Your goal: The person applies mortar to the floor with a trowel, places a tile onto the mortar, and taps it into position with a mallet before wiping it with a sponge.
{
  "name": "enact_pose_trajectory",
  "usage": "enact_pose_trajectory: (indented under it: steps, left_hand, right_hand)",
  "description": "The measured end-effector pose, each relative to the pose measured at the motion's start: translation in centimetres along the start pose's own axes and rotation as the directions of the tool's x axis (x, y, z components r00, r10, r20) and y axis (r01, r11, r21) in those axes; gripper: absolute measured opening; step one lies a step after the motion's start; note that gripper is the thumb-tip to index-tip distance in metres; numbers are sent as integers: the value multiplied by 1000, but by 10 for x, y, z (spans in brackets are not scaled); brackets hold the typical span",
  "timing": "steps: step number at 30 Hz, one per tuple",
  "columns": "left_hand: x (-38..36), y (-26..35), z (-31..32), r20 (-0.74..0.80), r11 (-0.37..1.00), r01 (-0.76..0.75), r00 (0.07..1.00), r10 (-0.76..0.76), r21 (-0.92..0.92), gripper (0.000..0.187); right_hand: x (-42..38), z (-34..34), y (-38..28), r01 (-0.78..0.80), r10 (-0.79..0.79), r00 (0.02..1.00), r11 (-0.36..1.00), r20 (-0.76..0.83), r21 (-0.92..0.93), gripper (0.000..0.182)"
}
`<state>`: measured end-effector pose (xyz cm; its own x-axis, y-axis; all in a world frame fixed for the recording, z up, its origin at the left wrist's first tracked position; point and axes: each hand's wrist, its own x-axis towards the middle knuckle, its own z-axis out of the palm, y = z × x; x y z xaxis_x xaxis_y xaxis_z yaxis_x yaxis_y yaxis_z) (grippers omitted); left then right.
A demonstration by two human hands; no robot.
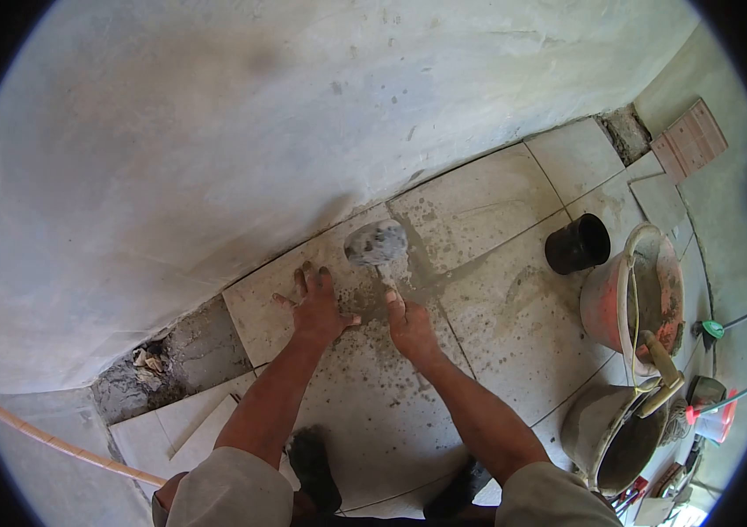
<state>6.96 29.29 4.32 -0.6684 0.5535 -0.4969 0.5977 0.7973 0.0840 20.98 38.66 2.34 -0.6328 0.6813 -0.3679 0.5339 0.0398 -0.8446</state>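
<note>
My right hand (pixel 410 327) is wrapped round the handle of a mallet (pixel 376 243), whose head is smeared with grey and white mortar. The mallet head is over a pale floor tile (pixel 268 303) along the wall. On that same tile my left hand (pixel 317 306) lies with its fingers spread, thumb toward the mallet. Wet grey mortar fills the joint (pixel 417 241) just right of the mallet head. Splashes of it spot the tiles around both hands.
A bare mortar gap (pixel 206 349) with rubble lies left of the tile. Loose cut tiles (pixel 171 426) rest nearer. To the right stand a black cup (pixel 577 244), a red bucket (pixel 606 307) with mortar and a dark bucket (pixel 586 430). The wall (pixel 215 132) borders the far side.
</note>
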Motion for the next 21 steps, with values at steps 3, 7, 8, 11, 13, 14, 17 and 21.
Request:
enact_pose_trajectory:
  steps: [3,7,8,11,13,14,17,21]
  left_hand:
    - [2,-1,2,5,1000,1,1000,-1,5,110]
    - [1,-2,2,3,1000,-5,1000,5,-14,110]
    - [1,-1,1,-8,1000,-5,1000,5,-13,110]
    - [0,-2,7,-15,1000,-4,1000,3,-8,112]
    - [1,-5,8,-20,1000,8,1000,-8,0,113]
    - [-2,-5,9,-15,1000,12,1000,-12,-1,113]
    - [-1,-2,6,-18,1000,21,1000,-21,-11,112]
    - [0,-3,7,-45,1000,18,999,-18,-1,112]
  right_hand:
    - [4,14,30,48,-64,993,986,-95,-161,56]
    - [-2,-2,21,27,-25,999,993,23,-113,56]
    - [0,3,28,44,-47,998,994,-30,-98,56]
    - [-5,0,39,35,-37,999,994,-19,-103,54]
    - [-7,-3,38,20,-14,999,993,51,-118,52]
    - [-15,-3,34,30,-26,998,996,49,-89,51]
    - [-15,-9,34,95,-89,994,989,59,-116,49]
    - [-22,-6,29,91,-90,996,995,22,-48,47]
